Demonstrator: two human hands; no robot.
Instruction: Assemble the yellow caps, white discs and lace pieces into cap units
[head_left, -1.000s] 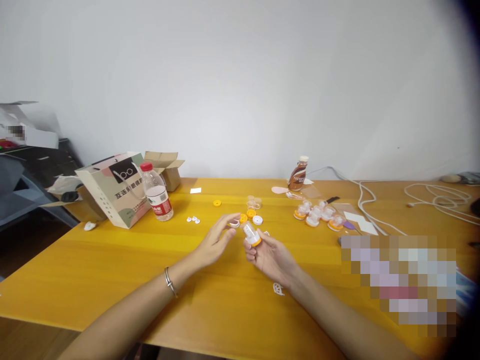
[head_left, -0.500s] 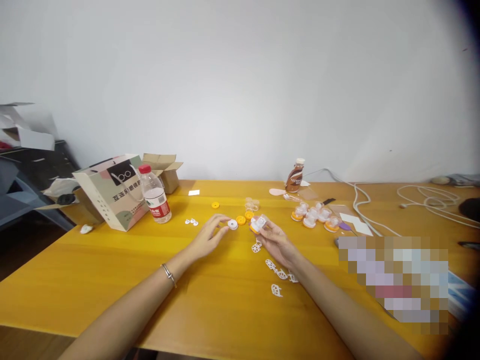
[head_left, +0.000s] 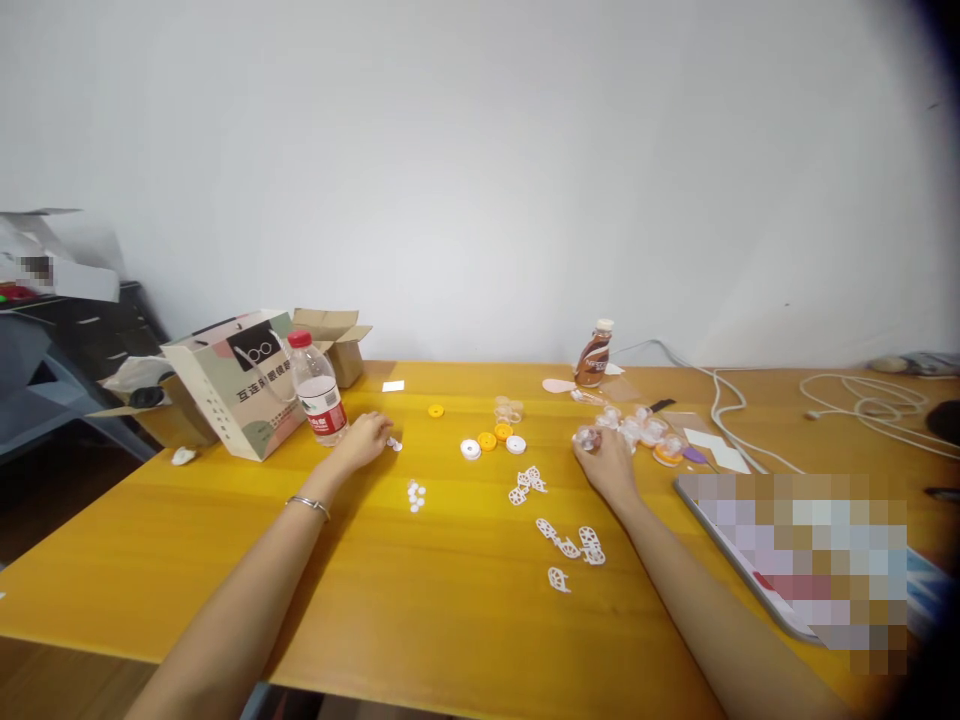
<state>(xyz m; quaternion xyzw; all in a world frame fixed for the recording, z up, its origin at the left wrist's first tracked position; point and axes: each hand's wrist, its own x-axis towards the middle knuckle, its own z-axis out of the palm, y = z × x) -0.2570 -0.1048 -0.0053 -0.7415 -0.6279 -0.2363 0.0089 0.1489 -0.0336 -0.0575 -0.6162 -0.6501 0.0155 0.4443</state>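
Observation:
My left hand [head_left: 365, 441] is by the water bottle, fingers closed and reaching down at some small white plastic pieces [head_left: 394, 444]; whether one is pinched is hidden. My right hand [head_left: 609, 468] has its fingers wrapped round a clear plastic toy part [head_left: 586, 438], beside a cluster of clear parts with orange bases [head_left: 654, 432]. Between the hands lie white discs [head_left: 470, 449] and orange discs [head_left: 487, 441], with clear rings [head_left: 508, 409] behind them. Several small white round caps [head_left: 415, 496] sit nearer me. White openwork pieces [head_left: 568, 547] are spread left of my right forearm.
At the left stand a water bottle [head_left: 319, 392], a paper bag [head_left: 238, 390] and an open carton [head_left: 337, 345]. A brown drink bottle [head_left: 594, 355] is at the back. White cables [head_left: 724, 400] and a partly blurred tablet-like object [head_left: 739, 560] occupy the right.
My left hand has moved left, away from the white disc to the small white pieces. My right hand has shifted right with the clear part to the cluster, uncovering a second white disc.

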